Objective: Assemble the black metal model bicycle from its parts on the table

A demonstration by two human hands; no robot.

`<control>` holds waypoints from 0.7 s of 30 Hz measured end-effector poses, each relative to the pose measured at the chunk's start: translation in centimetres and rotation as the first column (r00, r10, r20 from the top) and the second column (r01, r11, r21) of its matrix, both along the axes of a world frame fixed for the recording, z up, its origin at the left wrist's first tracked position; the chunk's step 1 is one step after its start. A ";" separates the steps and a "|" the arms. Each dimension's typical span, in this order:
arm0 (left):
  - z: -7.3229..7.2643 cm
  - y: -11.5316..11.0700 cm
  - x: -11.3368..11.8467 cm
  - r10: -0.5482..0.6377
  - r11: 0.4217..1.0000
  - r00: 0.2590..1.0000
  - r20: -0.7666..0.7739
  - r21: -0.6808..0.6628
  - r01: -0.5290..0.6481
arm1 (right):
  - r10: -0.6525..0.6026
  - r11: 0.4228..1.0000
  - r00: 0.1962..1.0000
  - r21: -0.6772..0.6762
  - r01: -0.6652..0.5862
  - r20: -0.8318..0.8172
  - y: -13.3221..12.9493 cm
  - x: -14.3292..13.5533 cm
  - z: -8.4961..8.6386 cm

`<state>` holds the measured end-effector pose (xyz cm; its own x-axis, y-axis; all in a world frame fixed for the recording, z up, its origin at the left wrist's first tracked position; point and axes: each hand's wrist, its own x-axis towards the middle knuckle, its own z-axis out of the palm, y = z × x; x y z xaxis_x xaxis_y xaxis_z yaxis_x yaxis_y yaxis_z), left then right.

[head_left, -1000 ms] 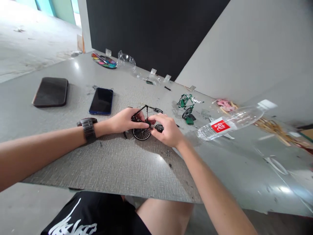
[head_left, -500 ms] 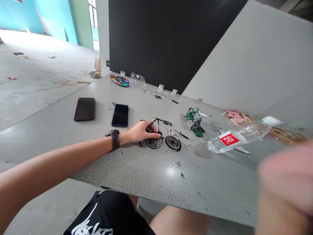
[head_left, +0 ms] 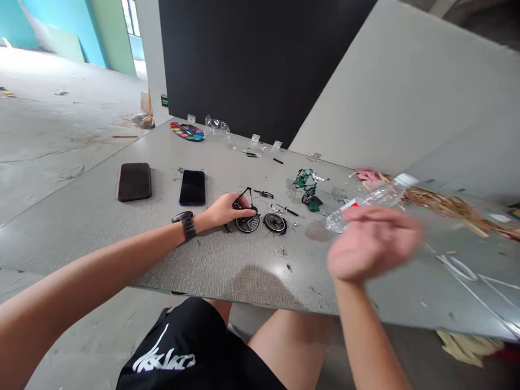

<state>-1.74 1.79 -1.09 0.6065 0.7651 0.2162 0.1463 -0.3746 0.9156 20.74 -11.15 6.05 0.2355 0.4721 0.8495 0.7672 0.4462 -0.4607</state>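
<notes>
My left hand [head_left: 229, 210], with a dark watch [head_left: 188, 225] at the wrist, is closed around the black frame of a miniature bicycle [head_left: 247, 222] resting on the table. Thumb and fingers pinch it above the spoked rear wheel. Just right of it lie a loose front wheel [head_left: 275, 222] with a fender, a black fork piece [head_left: 264, 194] and a silver handlebar [head_left: 280, 210]. My right hand [head_left: 374, 244] hangs over the table, smeared by motion, and its fingers cannot be made out. Behind it, partly covered, a clear plastic bottle [head_left: 382, 196] leans at an angle.
A green miniature bicycle [head_left: 306, 184] stands farther back. Two phones, one brownish [head_left: 134, 182] and one blue-edged [head_left: 192, 188], lie left. Tiny parts [head_left: 281, 252] are scattered near the front. A painted palette [head_left: 187, 131] and clear plastic packaging [head_left: 217, 126] sit along the back; white cord [head_left: 459, 268] lies right.
My right hand has swung in from the right edge toward the table's middle. The view has shifted somewhat to the right. My left hand keeps its hold on the miniature bicycle.
</notes>
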 end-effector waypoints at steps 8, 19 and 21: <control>0.2 0.0 0.3 0.018 0.999 0.999 0.030 0.043 -0.020 | 0.235 0.882 0.972 -0.427 -0.200 0.030 2.9 -2.6 -5.7; 0.1 0.2 0.3 0.085 0.996 0.994 0.069 0.010 -0.086 | 0.403 0.791 0.860 -0.591 -0.155 0.313 4.7 -0.4 -3.1; 0.0 0.3 0.4 0.087 0.996 0.994 0.068 0.000 -0.087 | 0.479 0.693 0.808 -0.713 -0.109 0.343 4.2 1.2 -3.0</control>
<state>-1.32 2.04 -1.09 0.5217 0.8135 0.2569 0.1158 -0.3659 0.9234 21.96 -6.92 3.09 -0.3535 0.8973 0.2643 0.8382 0.4292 -0.3363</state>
